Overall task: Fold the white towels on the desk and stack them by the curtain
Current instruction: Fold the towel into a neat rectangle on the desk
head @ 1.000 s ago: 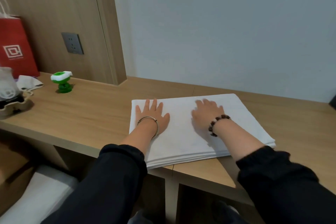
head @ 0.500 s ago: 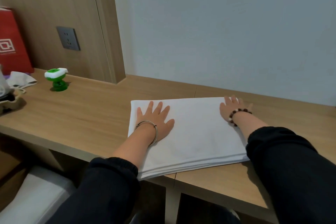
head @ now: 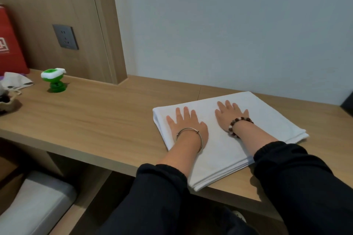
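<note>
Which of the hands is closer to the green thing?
Left. The left hand presses the towel at its left end, nearer the green thing; the right hand rests farther right.

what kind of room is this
Probably a hotel or guest room: a long built-in wooden desk, a socket above it, and a folded white towel lying on the desk.

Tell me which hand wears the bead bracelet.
The right hand, flat on the folded white towel: dark bead bracelet at its wrist. The left hand, nearer the towel's left edge, wears a plain silver bangle instead.
</note>
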`<state>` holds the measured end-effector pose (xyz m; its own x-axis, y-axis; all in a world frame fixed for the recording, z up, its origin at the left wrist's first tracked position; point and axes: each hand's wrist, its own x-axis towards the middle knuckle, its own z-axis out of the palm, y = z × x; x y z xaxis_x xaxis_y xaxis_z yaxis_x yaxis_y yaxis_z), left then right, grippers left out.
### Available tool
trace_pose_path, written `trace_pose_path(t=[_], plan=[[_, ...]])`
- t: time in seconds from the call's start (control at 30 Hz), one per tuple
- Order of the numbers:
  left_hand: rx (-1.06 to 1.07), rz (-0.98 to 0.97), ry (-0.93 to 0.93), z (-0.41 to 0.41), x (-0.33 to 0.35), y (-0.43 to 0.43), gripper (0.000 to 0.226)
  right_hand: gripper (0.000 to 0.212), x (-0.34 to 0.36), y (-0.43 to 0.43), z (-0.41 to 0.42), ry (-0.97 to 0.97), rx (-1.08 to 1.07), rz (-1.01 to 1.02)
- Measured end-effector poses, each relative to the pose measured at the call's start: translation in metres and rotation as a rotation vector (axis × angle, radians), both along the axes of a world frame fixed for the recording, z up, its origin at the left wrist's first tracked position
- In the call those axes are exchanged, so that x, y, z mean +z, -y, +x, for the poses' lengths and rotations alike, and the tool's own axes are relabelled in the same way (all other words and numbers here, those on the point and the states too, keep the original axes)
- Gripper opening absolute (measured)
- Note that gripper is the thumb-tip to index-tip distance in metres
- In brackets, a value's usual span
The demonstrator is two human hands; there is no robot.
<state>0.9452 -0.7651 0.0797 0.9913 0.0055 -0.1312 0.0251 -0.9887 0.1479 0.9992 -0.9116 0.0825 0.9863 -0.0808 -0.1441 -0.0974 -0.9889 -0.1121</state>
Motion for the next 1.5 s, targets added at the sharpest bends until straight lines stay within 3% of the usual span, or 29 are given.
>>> trace_pose_path(t=[0.1,0.23,0.37,0.43,0.53,0.6,0.7,0.9,1.13,1.33,1.5], plan=[[-0.116,-0.013,0.003,-0.012,0.001,-0.010,0.060,0.054,0.000,0.005,-0.003,-0.005,-0.066,-0.024],[-0.211,-0.016,0.193,-0.033,-0.003,-0.060,0.054,0.056,0.000,-0.012,-0.009,-0.021,-0.143,-0.065],[-0.222,-0.552,0.147,-0.041,0.010,-0.091,0.033,0.057,0.000,-0.069,-0.017,0.045,0.183,-0.020],[-0.093,-0.742,0.305,-0.039,0.015,-0.107,0.024,0.055,-0.005,-0.090,-0.021,0.098,0.339,-0.029],[0.187,-0.862,0.481,-0.027,0.010,-0.135,0.032,0.054,-0.008,-0.090,-0.020,0.100,0.388,-0.035],[0.238,-0.816,0.360,-0.018,0.004,-0.149,0.045,0.053,-0.009,-0.084,-0.020,0.082,0.408,-0.038],[0.108,-0.682,0.196,-0.013,-0.003,-0.152,0.051,0.053,-0.011,-0.078,-0.021,0.075,0.472,-0.057],[-0.011,-0.630,0.209,-0.009,0.000,-0.136,0.007,0.052,-0.012,-0.061,-0.024,0.088,0.564,-0.038],[-0.072,-0.468,0.292,-0.001,0.005,-0.142,0.013,0.052,-0.011,-0.057,-0.026,0.088,0.577,-0.016],[-0.094,-0.535,0.211,0.008,0.005,-0.153,0.015,0.052,-0.013,-0.057,-0.027,0.109,0.573,-0.018],[-0.145,-0.373,0.228,0.010,0.012,-0.147,0.026,0.052,-0.015,-0.058,-0.026,0.123,0.568,-0.034]])
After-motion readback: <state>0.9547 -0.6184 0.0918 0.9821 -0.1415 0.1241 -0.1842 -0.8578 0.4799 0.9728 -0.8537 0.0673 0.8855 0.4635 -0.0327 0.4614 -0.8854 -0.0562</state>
